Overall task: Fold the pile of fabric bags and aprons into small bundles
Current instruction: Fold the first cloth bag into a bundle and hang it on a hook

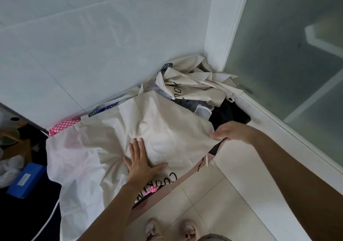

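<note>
A large beige fabric piece (163, 122) with black lettering near its front edge lies spread over a low surface in the room's corner. My left hand (142, 161) presses flat on it, fingers straight and spread. My right hand (228, 130) pinches its right corner at the edge. Behind, a crumpled pile of beige bags and aprons (196, 81) with black print is heaped against the wall. A thin white fabric (78, 164) hangs off the left side under the beige piece.
Pink checked cloth (63, 125) and blue checked cloth (104, 108) peek out at the back left. Black fabric (233, 114) lies by my right hand. A blue box (26, 180) sits on the dark left side. Tiled floor (222, 194) and my feet are below; a glass partition stands right.
</note>
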A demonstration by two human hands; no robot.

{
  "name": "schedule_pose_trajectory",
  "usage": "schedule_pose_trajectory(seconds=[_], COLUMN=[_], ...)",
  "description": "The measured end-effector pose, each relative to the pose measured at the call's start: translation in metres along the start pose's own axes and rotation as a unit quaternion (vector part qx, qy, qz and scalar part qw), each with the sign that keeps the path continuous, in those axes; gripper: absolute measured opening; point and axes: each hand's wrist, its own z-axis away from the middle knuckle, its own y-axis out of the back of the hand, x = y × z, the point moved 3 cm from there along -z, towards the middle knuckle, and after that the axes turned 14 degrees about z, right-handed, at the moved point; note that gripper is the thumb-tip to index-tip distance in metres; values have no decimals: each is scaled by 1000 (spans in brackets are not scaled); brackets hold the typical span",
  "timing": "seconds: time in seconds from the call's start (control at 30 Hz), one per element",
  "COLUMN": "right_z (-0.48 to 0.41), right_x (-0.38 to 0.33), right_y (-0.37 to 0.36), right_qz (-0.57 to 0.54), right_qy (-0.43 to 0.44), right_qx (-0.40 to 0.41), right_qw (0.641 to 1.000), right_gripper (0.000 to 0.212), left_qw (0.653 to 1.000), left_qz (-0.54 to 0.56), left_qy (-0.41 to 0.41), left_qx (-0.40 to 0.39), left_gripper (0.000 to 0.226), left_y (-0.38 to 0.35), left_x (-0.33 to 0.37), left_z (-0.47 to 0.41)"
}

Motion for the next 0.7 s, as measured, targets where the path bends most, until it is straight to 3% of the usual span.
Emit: schedule_pose_trajectory(seconds=[0.1, 0.23, 0.3, 0.4, 0.47, 0.57, 0.7], right_z=[-13, -27, -17, -5, -6, -12, -3], right_x=[-7, -6, -19, -39, -45, -59, -87], right_y=[-10, -14, -9, 1, 3, -5, -3], right_qz=[-38, -125, -145, -188, -226, -182, -184], right_qy=[-56, -91, -67, 13, 35, 22, 34], right_qx=[-15, -69, -126, -201, -213, -212, -233], right_qw=[998, 986, 979, 961, 950, 960, 954], right_gripper=[43, 94, 86, 65, 81, 108, 89], left_qw=[1000, 1000, 998, 975, 964, 984, 996], left_qz=[-6, 22, 62, 207, 247, 168, 85], left_qy=[2, 3, 4, 45, 52, 32, 16], left_qx=[-5, 0, 19, 70, 87, 52, 22], left_gripper=[135, 119, 107, 95, 99, 117, 120], left_y=[0, 1, 4, 12, 17, 17, 17], left_x=[0, -3, -1, 10, 16, 13, 8], left_z=[0, -2, -1, 3, 2, -2, -5])
